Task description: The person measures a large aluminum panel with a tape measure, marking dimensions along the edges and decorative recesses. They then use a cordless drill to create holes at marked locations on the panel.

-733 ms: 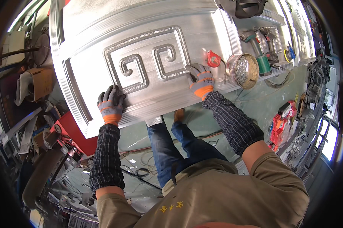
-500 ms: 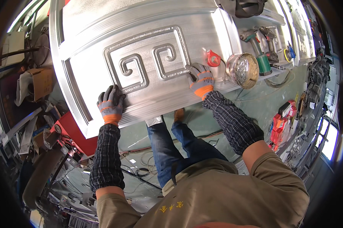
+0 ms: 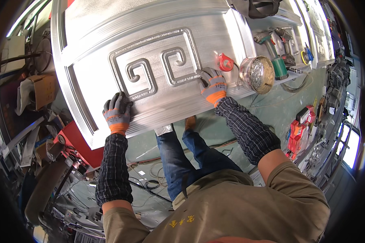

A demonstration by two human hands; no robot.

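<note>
Scrollwork (image 3: 154, 40) of silver-grey embossed metal, formed as an open rectangular fret with two inward spirals, lies flat on a bright silver metal panel (image 3: 214, 34). A fluted metal rail (image 3: 168, 108) borders the panel on the operator's side.

Hand positions: the left hand (image 3: 117, 111), in a grey and orange work glove with dark fingertips, is partly curled, its fingers at the scrollwork's near left corner. The right hand (image 3: 213, 85), gloved alike, is half closed with its fingertips at the near right corner. Whether either hand pinches the metal or only presses on it cannot be told. Neither lifts the piece.

Adjacent items: a red round-bodied tape measure (image 3: 226, 62) lies just beyond the right hand. To its right stands a translucent round tub (image 3: 267, 84) of small shiny metal pieces, near a power tool with a green base (image 3: 279, 67).

Caution: uneven pressure at the two corners could rotate the scrollwork out of line with the rail, since contact is at the near side only. The smooth panel probably offers little resistance to sliding. An outward sweep of the right forearm could knock the tub, which sits close to the panel edge, and spill its contents.
</note>
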